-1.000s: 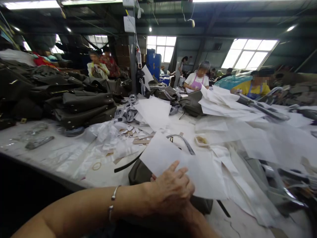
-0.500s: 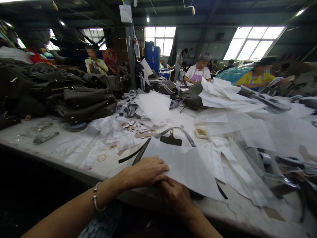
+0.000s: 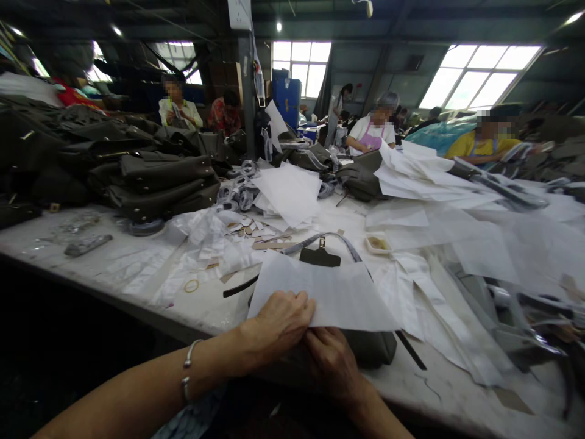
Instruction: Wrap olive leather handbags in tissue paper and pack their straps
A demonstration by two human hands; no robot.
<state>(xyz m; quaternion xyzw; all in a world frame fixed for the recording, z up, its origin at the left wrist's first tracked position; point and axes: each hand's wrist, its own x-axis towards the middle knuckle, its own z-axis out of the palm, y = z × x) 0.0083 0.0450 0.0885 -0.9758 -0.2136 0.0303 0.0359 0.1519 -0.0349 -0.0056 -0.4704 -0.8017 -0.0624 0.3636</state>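
A white sheet (image 3: 329, 292) lies over a dark olive bag (image 3: 369, 347), whose lower right corner shows past the sheet. My left hand (image 3: 284, 316) is closed on the sheet's near edge, fingers curled. Just below and to its right, my right hand (image 3: 333, 361) is closed with its fingertips tucked under that edge, close to the bag; what they pinch is hidden. Beyond the sheet, a dark flap with a metal clasp (image 3: 320, 256) and a wrapped handle (image 3: 347, 244) stick out. Dark straps come out at both sides, one strap (image 3: 411, 350) at the right.
Dark bags (image 3: 164, 183) are piled at the left. White sheets (image 3: 290, 192) lie at the middle, with a larger stack (image 3: 427, 177) at the right. A small tray (image 3: 378, 244), paper scraps and a yellow ring (image 3: 192, 286) lie nearby. Several people work across the table.
The sheet's lower right part has moved up and away from me, so more of the bag's corner shows. Both hands remain at its near edge; the view has shifted slightly.
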